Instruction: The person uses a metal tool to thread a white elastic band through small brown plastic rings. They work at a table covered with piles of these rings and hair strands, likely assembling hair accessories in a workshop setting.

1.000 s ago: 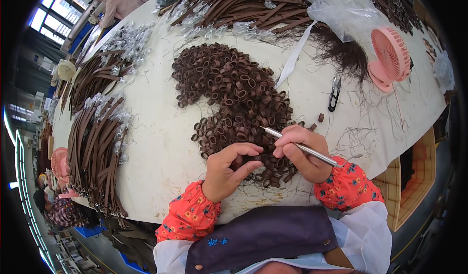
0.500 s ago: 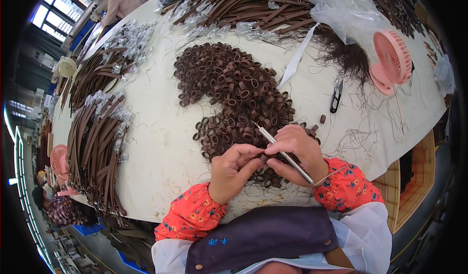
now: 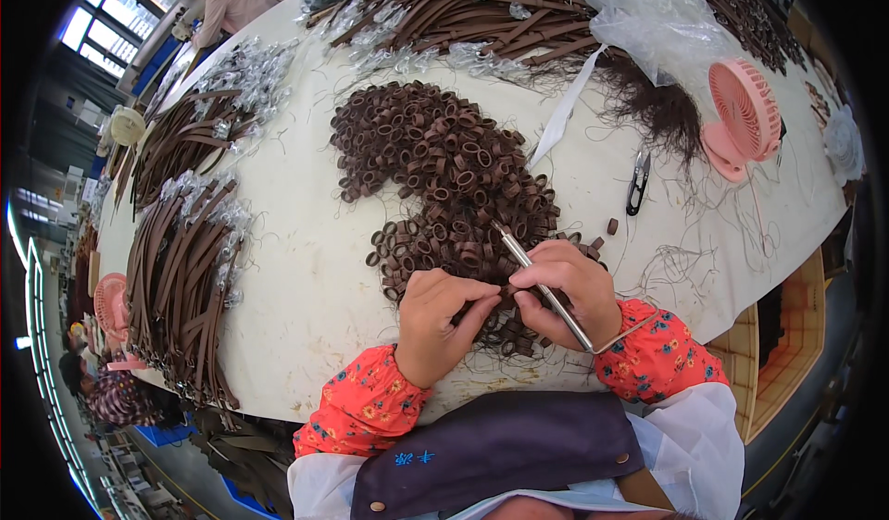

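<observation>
A slim silver pen-shaped tool (image 3: 546, 288) lies across my right hand (image 3: 574, 290), its tip pointing up and left over the pile. From its lower end a thin cord runs to my right sleeve. My left hand (image 3: 439, 321) is closed in a pinch at a small brown strap loop (image 3: 507, 291). The right thumb and forefinger meet it from the other side, so most of that loop is hidden. Beyond and under both hands spreads a heap of brown strap loops (image 3: 435, 150), with loose threads at its near edge.
Brown straps (image 3: 176, 288) with plastic-wrapped buckles lie at left, more straps (image 3: 482, 20) at the far side. To the right are black thread snips (image 3: 638, 183), a pink fan (image 3: 744, 112), a dark thread tangle (image 3: 662, 112) and a single loop (image 3: 612, 226). Another person (image 3: 227, 6) sits far left.
The tool's tip has shifted slightly right and down. My left hand's fingers have straightened a little, and the pinched loop has turned between the fingertips.
</observation>
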Demonstrator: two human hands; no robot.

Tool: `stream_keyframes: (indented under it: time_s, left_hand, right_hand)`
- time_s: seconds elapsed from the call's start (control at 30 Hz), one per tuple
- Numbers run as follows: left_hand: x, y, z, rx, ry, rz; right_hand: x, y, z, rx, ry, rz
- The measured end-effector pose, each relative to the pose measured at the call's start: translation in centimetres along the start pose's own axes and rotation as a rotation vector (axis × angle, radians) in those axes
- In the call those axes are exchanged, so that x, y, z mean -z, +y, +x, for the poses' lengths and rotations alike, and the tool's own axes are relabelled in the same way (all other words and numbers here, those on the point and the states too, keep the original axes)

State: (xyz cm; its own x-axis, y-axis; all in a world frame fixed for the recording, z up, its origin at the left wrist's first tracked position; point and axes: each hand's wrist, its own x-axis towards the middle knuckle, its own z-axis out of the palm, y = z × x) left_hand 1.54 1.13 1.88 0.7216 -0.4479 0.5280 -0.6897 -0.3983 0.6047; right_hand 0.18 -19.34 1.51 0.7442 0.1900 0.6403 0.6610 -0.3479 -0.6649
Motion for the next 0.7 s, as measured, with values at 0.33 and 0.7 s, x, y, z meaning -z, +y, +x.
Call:
stream_keyframes:
  time_s: [0.33, 0.7]
  left_hand:
    - [-1.3, 1.0, -1.0, 0.557, 0.022, -0.753]
    - [-0.6, 0.3, -0.5, 0.189, -0.023, -0.31]
  right_hand:
    - [-0.1, 0.2, 0.3, 0.128, 0.037, -0.017]
    - [-0.1, -0.1, 0.4, 0.108, -0.015, -0.01]
